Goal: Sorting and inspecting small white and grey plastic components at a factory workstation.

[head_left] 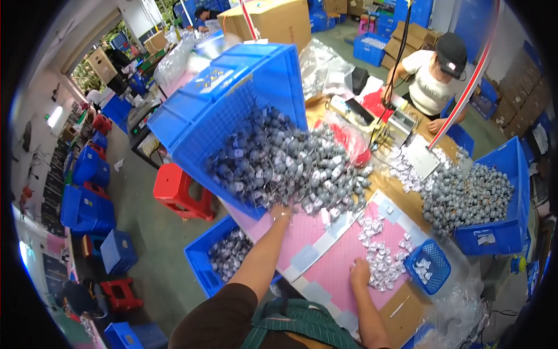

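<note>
My left hand (281, 214) reaches to the near edge of a heap of small round grey parts (279, 160), which spills from a tipped blue crate (200, 154) onto the pink tabletop. Its fingertips are at the parts, too small to make out. My right hand (360, 272) is lower on the pink surface, its fingers curled together. Whatever they hold, if anything, is hidden. Just to its right lie loose small white pieces (385, 269). A blue plastic basket (437, 279) with a few white pieces in it stands beyond them.
Below the table's left edge is a blue crate (200, 247) of grey parts. A red stool (180, 189) stands farther left. At the right, another blue crate (494, 235) holds more grey balls. Across the table a person in a cap (433, 81) sits near a small device (401, 125).
</note>
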